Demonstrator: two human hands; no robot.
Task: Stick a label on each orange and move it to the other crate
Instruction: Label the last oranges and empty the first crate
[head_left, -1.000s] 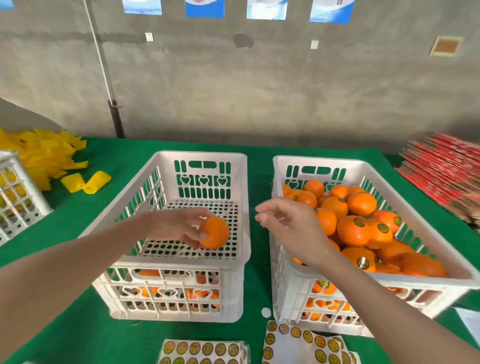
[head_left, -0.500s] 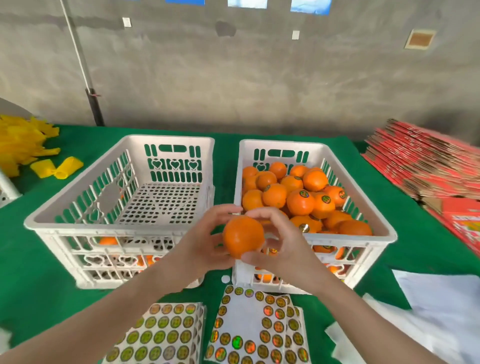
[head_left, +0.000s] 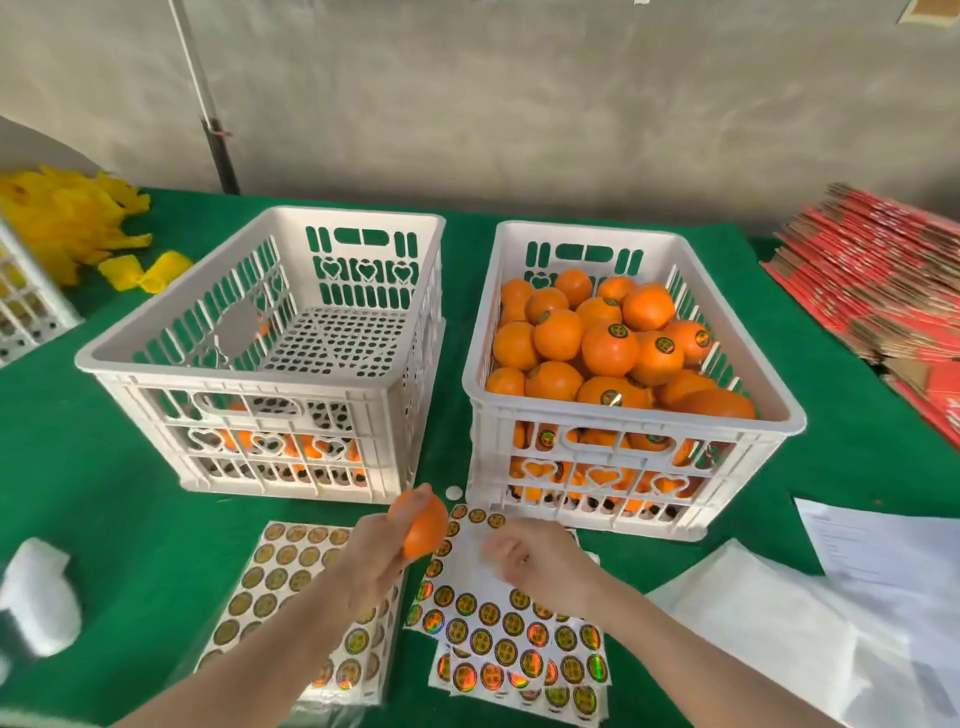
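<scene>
Lowered, left hand (head_left: 371, 558) grasps an orange (head_left: 420, 526) beside the label sheet (head_left: 501, 626); right hand (head_left: 527, 558) over it, grip unclear, likely peels a label next.

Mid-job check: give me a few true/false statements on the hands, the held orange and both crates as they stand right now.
1. The left hand holds an orange. True.
2. The right hand is inside a crate. False: it is low over the sticker sheet, in front of both crates.
3. The right crate is piled with oranges, several of them labelled. True.
4. The left crate is the fuller one. False: only a few oranges show low at its near end.
5. The red cartons lie at the table's left. False: they are stacked at the right.
</scene>
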